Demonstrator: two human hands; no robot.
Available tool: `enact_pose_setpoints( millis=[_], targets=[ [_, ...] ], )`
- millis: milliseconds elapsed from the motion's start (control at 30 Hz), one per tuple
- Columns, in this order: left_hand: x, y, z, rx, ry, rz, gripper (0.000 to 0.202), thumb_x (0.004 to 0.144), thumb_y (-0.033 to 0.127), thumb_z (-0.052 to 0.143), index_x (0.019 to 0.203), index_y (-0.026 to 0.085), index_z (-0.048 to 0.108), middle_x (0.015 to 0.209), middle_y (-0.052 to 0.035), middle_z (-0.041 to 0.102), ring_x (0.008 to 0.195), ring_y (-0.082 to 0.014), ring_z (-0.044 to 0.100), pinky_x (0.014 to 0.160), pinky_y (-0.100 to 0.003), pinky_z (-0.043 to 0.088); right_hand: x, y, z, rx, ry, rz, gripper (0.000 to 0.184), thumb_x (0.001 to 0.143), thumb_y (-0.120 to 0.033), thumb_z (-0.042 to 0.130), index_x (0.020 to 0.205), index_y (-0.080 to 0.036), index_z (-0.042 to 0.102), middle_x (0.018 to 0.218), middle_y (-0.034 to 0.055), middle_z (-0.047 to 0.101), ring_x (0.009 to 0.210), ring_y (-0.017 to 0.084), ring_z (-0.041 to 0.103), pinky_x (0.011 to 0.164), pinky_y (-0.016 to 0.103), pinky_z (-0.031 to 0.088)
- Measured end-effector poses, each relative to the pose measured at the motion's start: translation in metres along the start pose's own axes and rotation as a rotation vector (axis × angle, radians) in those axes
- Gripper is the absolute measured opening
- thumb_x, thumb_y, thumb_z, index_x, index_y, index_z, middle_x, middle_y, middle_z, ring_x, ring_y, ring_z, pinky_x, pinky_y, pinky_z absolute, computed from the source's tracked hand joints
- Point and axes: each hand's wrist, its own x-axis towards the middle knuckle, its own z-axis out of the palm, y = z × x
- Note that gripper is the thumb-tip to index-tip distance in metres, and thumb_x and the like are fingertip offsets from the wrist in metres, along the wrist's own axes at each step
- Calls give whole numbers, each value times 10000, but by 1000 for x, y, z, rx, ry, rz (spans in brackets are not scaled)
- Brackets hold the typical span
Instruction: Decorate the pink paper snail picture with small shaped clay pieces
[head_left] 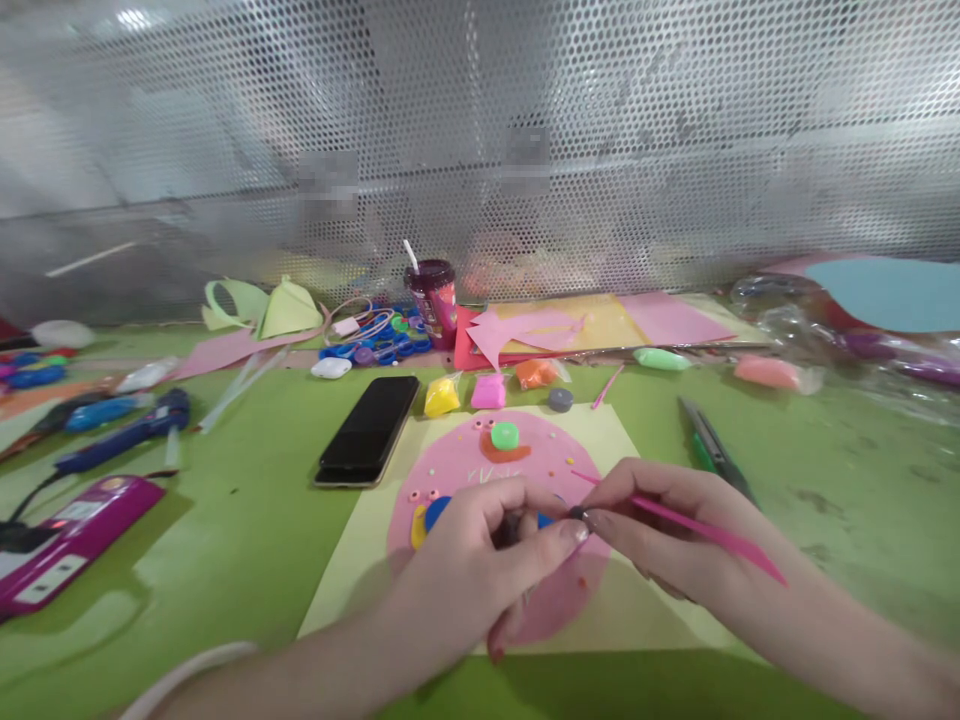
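Observation:
My left hand (480,560) is closed in a pinch over a pink paper disc (480,465), holding a small dark lump of clay (576,513) between thumb and fingers. My right hand (667,530) grips a thin pink modelling tool (705,530), and its fingertips meet the same lump. The disc lies on a pale yellow sheet (600,430) and carries a green clay ring (505,435), an orange smear, blue and yellow pieces (427,515) and tiny dots.
A black phone (369,428) lies left of the sheet. Yellow, pink, orange and grey clay lumps (489,392) sit behind it, with a dark red cup (435,300), coloured papers, green scissors (712,450), blue glue guns (127,435) and a magenta box (67,540).

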Motion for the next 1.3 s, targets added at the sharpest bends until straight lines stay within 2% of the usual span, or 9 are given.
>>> enact_pose_setpoints(
  millis=[100,200,400,533,733,933,1067,1200,1300],
  targets=[
    [0,-1,-1,23,12,19,227,852,400,616,867,174,610,433,84,428,302,-48,381,311,-122,210,-1,1,0,28,-21,31,212,858,-437,611,805,-232,632,542,-62,386,454,80,276,374,219,152],
    [2,-3,-1,-20,-4,24,266,852,439,620,875,174,609,459,76,439,291,-51,391,298,-126,214,-1,-1,-1,79,-31,49,280,868,-472,591,758,-214,590,517,-73,329,449,78,259,388,216,187],
    [3,-2,-1,-23,-14,21,256,873,426,595,868,171,586,429,66,463,281,-50,386,310,-122,220,1,-2,-1,42,-13,44,242,845,-456,619,797,-219,641,514,-71,356,431,76,251,370,233,138],
    [1,1,-1,-24,11,35,225,890,398,583,907,173,589,435,95,411,294,-48,396,330,-124,249,3,-2,-2,-24,-1,59,235,854,-439,591,761,-228,634,511,-67,370,425,77,265,369,230,159],
    [1,2,-1,-30,1,44,262,883,438,589,877,176,574,405,70,451,282,-57,386,313,-120,239,1,-5,-4,-9,-41,80,289,862,-471,558,771,-204,621,520,-54,353,451,86,287,382,222,190],
    [1,-1,-1,-43,-3,38,267,878,440,604,850,176,572,419,86,422,283,-45,391,317,-113,236,3,-4,-4,2,-40,60,252,830,-444,630,757,-203,607,538,-55,399,469,82,332,389,209,209],
    [1,-1,-2,-78,4,47,266,876,442,601,844,181,561,487,91,418,288,-44,414,306,-117,240,2,-2,-5,0,-53,61,254,814,-436,652,729,-204,593,511,-67,373,440,73,297,376,209,188],
    [1,1,-1,-61,28,40,251,865,415,611,845,168,575,524,62,495,284,-45,411,300,-128,267,2,-3,-5,17,-77,50,275,857,-450,576,747,-197,582,517,-62,364,442,77,297,381,212,208],
    [2,2,0,-71,42,21,245,875,408,603,831,170,566,516,69,482,277,-40,397,298,-127,267,2,-4,-5,4,-102,51,293,878,-454,544,757,-189,582,538,-54,379,459,80,313,403,216,245]
  ],
)
